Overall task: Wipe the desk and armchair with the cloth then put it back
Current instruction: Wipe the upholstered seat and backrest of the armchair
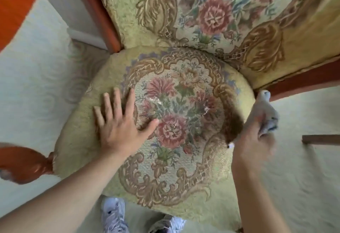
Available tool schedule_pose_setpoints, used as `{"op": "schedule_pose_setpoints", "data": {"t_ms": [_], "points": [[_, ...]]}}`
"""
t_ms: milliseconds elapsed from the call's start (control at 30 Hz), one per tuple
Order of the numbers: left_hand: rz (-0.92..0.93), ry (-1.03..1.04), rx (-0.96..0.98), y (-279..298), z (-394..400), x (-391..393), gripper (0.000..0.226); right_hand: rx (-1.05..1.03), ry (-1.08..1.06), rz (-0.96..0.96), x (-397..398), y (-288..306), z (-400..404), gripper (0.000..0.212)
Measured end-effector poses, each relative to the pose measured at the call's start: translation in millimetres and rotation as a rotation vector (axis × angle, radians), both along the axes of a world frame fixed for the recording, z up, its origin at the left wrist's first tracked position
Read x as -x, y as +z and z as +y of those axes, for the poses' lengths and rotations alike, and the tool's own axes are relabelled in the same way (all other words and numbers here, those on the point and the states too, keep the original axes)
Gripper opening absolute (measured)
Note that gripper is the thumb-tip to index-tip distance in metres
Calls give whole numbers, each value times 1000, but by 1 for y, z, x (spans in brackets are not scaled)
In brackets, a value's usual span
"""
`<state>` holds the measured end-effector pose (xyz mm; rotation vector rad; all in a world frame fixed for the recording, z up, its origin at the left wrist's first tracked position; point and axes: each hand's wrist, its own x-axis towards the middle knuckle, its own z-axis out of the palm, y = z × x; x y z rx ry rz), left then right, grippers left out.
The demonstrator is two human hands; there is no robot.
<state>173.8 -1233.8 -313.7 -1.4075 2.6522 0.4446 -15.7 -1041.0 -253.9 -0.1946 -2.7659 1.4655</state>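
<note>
left hand (pixel 119 122) lay spread flat on armchair (pixel 193 186) seat | right hand (pixel 253 140) gripped cloth (pixel 265 115) at seat's edge | shoes (pixel 114 214) on carpet (pixel 36 85) below

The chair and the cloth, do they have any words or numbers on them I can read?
No, there is no writing to read here.
The armchair seat shows only woven flowers and scrolls.
The cloth bunched in the right hand is blurred, and no label shows.
The left hand lies flat on the seat and covers only pattern.
The shoes show no readable brand.
</note>
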Motion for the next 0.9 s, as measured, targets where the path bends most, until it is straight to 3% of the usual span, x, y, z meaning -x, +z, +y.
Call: {"op": "schedule_pose_setpoints", "data": {"t_ms": [100, 200, 333, 400, 467, 733, 833, 900], "points": [[9, -1, 56, -8, 0, 1, 109, -185, 213, -164, -12, -32, -19, 60], [5, -29, 73, -9, -1, 1, 107, -238, 398, -54, -39, -35, -45, 50], [16, -30, 71, -7, -1, 2, 107, -418, 687, -7, -73, -34, -73, 56], [23, -33, 63, -6, 0, 1, 109, -454, 722, -46, -79, -33, -84, 58], [27, -36, 48, -5, 0, 1, 111, -452, 781, -38, -80, -32, -92, 60], [33, -112, 27, -1, -4, -11, 119, -534, 1393, 143, -44, -25, -93, 57], [33, -144, 29, -1, -6, -22, 115, -622, 1411, 215, -39, -26, -56, 54], [31, -136, 26, -2, -6, -24, 113, -643, 1307, 176, -45, -24, -25, 54]]}}
